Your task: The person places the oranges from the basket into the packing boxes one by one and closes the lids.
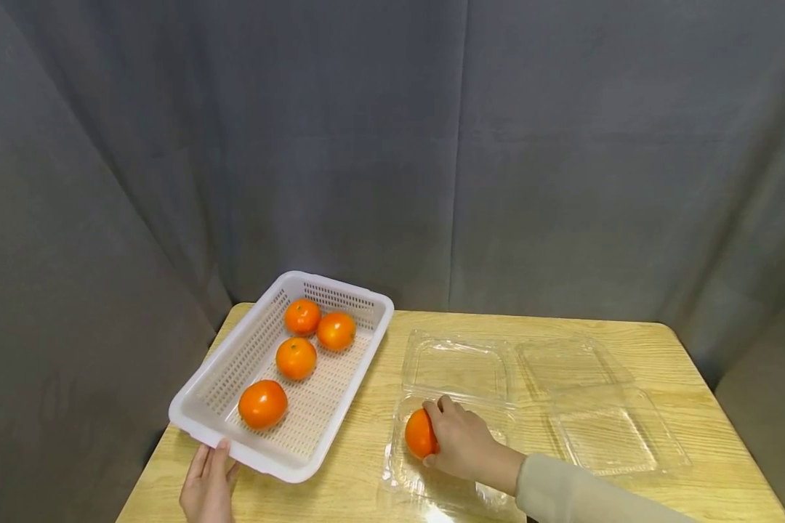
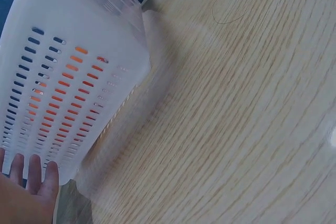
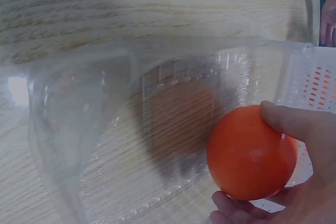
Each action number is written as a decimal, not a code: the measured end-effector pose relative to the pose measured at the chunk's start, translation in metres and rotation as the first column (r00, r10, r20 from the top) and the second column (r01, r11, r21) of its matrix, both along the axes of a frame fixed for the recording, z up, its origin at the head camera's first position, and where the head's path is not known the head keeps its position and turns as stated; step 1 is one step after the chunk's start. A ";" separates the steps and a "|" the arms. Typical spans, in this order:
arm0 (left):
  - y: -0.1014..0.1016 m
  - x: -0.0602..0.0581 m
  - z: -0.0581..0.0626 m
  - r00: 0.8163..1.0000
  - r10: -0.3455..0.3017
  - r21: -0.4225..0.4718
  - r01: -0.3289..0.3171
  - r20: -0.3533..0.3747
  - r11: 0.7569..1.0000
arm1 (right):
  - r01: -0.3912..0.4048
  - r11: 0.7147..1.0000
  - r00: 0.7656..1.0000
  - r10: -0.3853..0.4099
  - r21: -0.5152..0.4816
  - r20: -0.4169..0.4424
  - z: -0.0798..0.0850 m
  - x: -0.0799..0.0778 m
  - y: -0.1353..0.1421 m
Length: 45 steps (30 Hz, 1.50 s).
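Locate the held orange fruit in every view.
Head: low, just right of centre, the orange fruit in the right hand.
Left wrist: not visible.
Right wrist: lower right.
Shared landmark: the white basket, left in head and left wrist, right edge in right wrist.

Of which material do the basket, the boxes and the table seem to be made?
Basket: probably white plastic, semi-matte; its wall has regular slots.
Boxes: likely thin, glossy, clear plastic; they are see-through and their ridges catch light.
Table: wood or wood-look laminate, slightly shiny; grain shows, but it could be printed.
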<state>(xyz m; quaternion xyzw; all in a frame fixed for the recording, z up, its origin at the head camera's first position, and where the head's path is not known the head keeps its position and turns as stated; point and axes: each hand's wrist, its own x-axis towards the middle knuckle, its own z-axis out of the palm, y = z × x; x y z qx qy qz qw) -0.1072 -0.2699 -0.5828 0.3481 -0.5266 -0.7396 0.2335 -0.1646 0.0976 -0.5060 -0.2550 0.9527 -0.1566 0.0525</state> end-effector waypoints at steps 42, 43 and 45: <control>0.015 0.008 0.027 1.000 0.017 -0.018 -0.018 -0.020 1.000 | -0.008 1.000 0.992 0.007 -0.008 -0.127 0.005 -0.030 -0.008; 0.015 0.008 0.026 1.000 0.018 -0.017 -0.018 -0.022 1.000 | -0.010 1.000 0.990 0.008 -0.009 -0.139 0.006 -0.030 -0.008; 0.016 0.008 0.026 0.999 0.020 -0.009 -0.021 -0.036 1.000 | -0.012 1.000 0.988 0.010 -0.012 -0.154 0.009 -0.030 -0.009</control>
